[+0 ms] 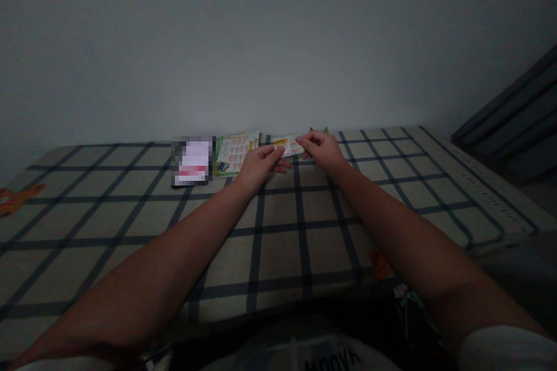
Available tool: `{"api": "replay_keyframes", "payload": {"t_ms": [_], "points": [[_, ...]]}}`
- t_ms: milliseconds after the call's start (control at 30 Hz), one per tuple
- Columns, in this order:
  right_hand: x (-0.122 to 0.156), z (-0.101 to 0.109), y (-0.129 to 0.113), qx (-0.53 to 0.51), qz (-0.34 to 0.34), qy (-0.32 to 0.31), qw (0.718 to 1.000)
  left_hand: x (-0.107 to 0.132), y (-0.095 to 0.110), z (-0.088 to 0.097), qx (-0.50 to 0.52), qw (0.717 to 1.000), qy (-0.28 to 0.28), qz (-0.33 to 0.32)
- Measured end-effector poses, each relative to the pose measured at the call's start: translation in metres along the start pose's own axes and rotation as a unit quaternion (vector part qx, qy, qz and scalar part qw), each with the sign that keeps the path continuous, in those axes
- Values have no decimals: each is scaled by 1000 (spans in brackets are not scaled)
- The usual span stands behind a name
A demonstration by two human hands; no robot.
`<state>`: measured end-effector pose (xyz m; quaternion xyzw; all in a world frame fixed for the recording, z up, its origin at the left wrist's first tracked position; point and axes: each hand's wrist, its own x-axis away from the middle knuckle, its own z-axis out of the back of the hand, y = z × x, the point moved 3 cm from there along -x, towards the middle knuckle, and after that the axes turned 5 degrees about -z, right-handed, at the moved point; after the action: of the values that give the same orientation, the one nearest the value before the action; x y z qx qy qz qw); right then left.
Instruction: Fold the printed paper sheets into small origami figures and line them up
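Observation:
Both my arms reach forward over a checked cloth (278,243) to its far edge by the wall. My left hand (260,165) and my right hand (321,151) together pinch a small printed card (288,146) with a yellow band, each at one end, fingers closed on it. Just left of my left hand lies a green and orange printed sheet (235,152) flat on the cloth. A small green thing (325,129) peeks out behind my right hand; I cannot make out what it is.
A blurred rectangular thing (192,162) lies left of the printed sheet. A plain wall rises right behind the surface. An orange patch (17,197) shows at the left edge. Dark slanted boards (513,116) stand at the right. The room is dim.

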<state>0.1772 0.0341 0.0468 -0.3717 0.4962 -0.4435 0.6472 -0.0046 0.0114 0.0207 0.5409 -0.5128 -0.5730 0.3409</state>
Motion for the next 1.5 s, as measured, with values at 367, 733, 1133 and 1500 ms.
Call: {"api": "replay_keyframes", "payload": {"t_ms": [367, 733, 1133, 1500], "points": [[1, 2, -3, 4, 8, 16, 1000, 4, 3, -3, -89, 996, -7, 11], [3, -2, -4, 19, 7, 21, 1000, 4, 7, 0, -143, 990, 15, -10], [3, 2, -6, 19, 12, 26, 999, -1, 3, 2, -30, 998, 39, -34], [3, -3, -6, -14, -7, -15, 1000, 3, 15, 4, -151, 981, 84, -89]]}}
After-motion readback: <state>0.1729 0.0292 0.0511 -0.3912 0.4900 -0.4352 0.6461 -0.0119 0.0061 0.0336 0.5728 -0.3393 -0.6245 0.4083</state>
